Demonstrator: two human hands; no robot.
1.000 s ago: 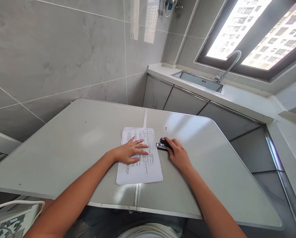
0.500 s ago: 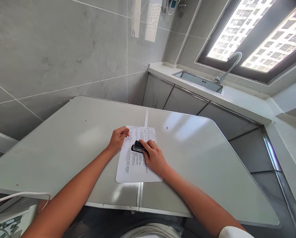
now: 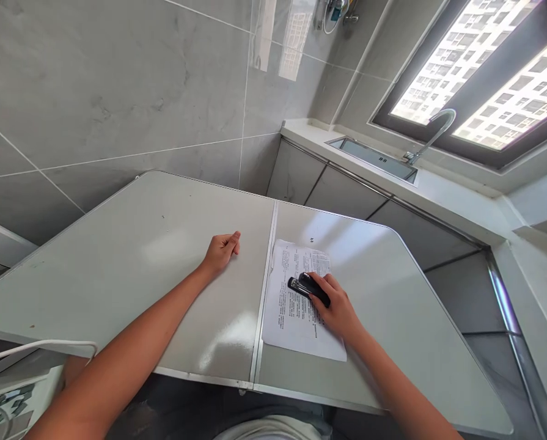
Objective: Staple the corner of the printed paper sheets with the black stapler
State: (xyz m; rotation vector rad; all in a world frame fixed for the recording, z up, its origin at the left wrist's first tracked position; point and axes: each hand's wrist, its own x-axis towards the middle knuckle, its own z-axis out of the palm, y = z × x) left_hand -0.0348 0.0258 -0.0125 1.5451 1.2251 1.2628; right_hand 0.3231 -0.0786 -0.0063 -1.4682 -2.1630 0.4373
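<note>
My right hand [image 3: 337, 303] is closed around a black stapler [image 3: 308, 289], whose front end points left. Beneath them lies a printed sheet of white paper [image 3: 280, 324], slightly slanted; whether it is one sheet or more I cannot tell. To the left, apart from the paper, my left hand [image 3: 222, 252] rests over the table with its fingers curled in and the thumb on top. Nothing shows in that hand.
The pale folding table [image 3: 172, 214] has a metal seam [image 3: 263, 293] down its middle. Behind it stand a tiled wall [image 3: 117, 91] and a counter with a sink [image 3: 374, 160] and faucet [image 3: 431, 134]. A white cable [image 3: 39, 343] crosses the lower left.
My right hand has moved right with the stapler, and the paper has slid right too, off the seam. My left hand has let go of the paper's edge and stays at left.
</note>
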